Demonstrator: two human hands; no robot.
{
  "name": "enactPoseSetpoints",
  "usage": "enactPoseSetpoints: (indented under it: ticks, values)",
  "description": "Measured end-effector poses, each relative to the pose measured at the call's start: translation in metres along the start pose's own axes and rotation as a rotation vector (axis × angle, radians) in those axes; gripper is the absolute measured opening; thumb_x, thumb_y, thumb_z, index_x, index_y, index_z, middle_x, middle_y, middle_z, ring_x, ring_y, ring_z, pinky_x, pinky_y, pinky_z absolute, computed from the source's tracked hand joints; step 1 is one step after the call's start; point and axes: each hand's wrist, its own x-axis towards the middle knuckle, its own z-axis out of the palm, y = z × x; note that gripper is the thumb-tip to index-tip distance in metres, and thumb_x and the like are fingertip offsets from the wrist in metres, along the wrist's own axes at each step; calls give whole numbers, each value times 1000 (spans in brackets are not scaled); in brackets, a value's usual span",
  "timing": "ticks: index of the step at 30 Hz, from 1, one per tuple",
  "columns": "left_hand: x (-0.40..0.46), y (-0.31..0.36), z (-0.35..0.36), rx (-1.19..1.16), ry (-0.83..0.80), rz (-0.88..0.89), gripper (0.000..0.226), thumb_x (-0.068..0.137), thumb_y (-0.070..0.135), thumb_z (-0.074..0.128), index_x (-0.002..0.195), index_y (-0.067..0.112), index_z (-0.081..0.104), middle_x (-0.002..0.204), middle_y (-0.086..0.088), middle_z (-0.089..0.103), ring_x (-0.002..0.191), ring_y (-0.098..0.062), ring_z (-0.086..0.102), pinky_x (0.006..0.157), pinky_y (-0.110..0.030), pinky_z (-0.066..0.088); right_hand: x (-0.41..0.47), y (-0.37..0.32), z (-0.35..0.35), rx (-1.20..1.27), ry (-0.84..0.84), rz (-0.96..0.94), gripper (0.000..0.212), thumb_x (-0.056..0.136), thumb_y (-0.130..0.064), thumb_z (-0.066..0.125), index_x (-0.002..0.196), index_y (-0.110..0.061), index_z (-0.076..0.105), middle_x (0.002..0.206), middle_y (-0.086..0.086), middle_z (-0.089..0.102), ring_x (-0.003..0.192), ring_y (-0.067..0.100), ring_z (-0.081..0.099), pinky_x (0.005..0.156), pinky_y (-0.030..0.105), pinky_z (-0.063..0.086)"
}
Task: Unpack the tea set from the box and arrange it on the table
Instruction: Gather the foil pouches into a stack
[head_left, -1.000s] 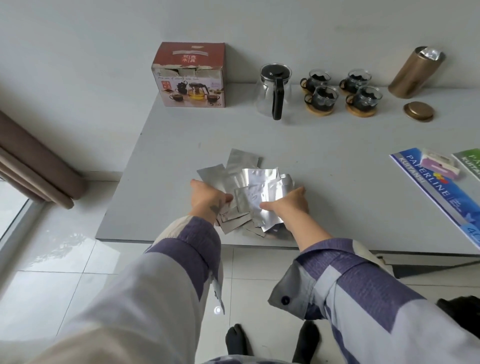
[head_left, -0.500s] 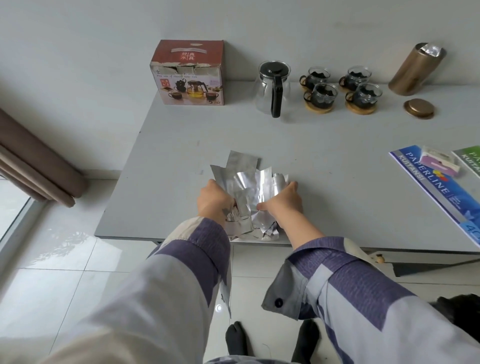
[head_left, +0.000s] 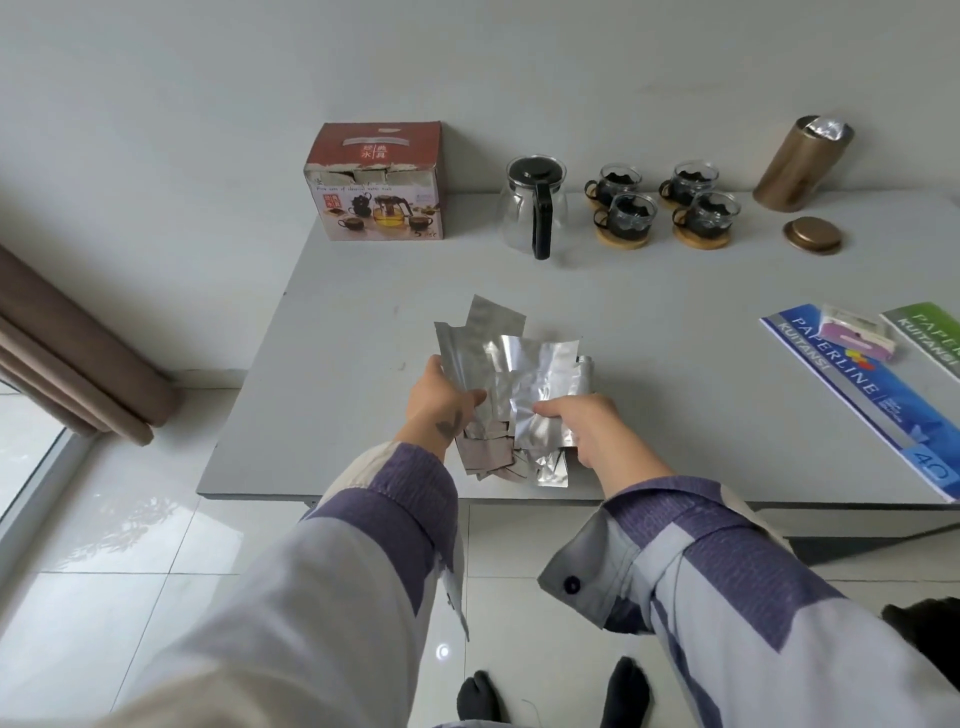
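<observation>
My left hand and right hand are both pinching the crumpled silver foil packets, fingers curled around the stack, apparently to gather it above the grey surface; forearms are reaching forward. The glass teapot is standing unpacked beside the red cardboard box.

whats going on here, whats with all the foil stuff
A person is gathering a bunch of silver foil packets at the near edge of the grey table, left hand and right hand each gripping the pile. Along the far edge stand the tea set box, a glass teapot and four glass cups on wooden coasters, already unpacked.
</observation>
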Motion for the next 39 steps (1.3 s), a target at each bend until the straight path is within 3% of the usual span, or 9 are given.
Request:
enactPoseSetpoints:
  ticks: [2,5,9,14,18,23,30,37,39]
  values:
    - [-4,9,2,-8,1,40,55,83,14,70,129,16,40,107,-4,58,83,-20,58,60,-25,47,0,-5,-9,40,-18,-12,56,66,-10,83,113,4,56,103,5,63,96,25,60,80,33,48]
    - [-7,24,7,-28,-13,88,65,83,16,71,137,16,35,117,-2,56,91,-20,56,71,-30,50,-3,-13,-27,101,-37,-47,50,65,-8,83,108,1,58,100,8,66,95,27,63,84,38,52]
    - [-20,61,23,6,-50,198,81,81,22,73,146,16,25,139,-5,47,114,-25,54,84,-31,50,-16,-28,-68,188,-7,-101,50,66,-7,82,109,-5,58,100,9,68,91,29,66,67,33,53]
    - [-48,112,65,7,-134,359,69,78,19,75,137,16,38,122,-4,58,101,-23,60,83,-35,54,-25,-27,-138,269,91,-128,54,69,-16,82,113,-9,53,102,3,55,98,24,52,80,37,52]
    - [-79,134,120,9,-209,417,58,80,17,74,129,16,44,116,-2,61,94,-20,60,80,-33,54,-27,-4,-201,351,137,-137,87,49,-24,89,127,-11,52,118,7,62,106,31,60,74,37,55]
    - [-130,147,210,14,-317,455,57,79,17,74,128,17,45,118,-2,60,96,-20,60,80,-34,54,-41,41,-295,429,240,-100,68,61,-17,86,121,-7,53,110,11,65,97,31,65,55,28,51]
    - [-217,162,362,53,-489,500,60,79,20,74,131,17,44,123,-4,58,101,-22,57,79,-31,51,-56,127,-449,501,398,-60,72,53,-18,88,118,-8,59,109,12,68,98,34,65,84,45,56]
    - [-282,166,492,187,-647,533,56,79,21,74,127,14,46,119,-5,61,107,-25,60,83,-33,50,-73,199,-556,583,558,23,54,65,-12,83,113,-7,60,100,6,68,100,27,63,91,46,53]
    - [-296,167,528,209,-704,540,55,80,19,73,127,13,46,120,-4,61,108,-23,59,80,-28,45,-70,218,-581,617,609,64,42,72,-11,79,107,-7,56,87,1,60,86,19,59,86,40,53]
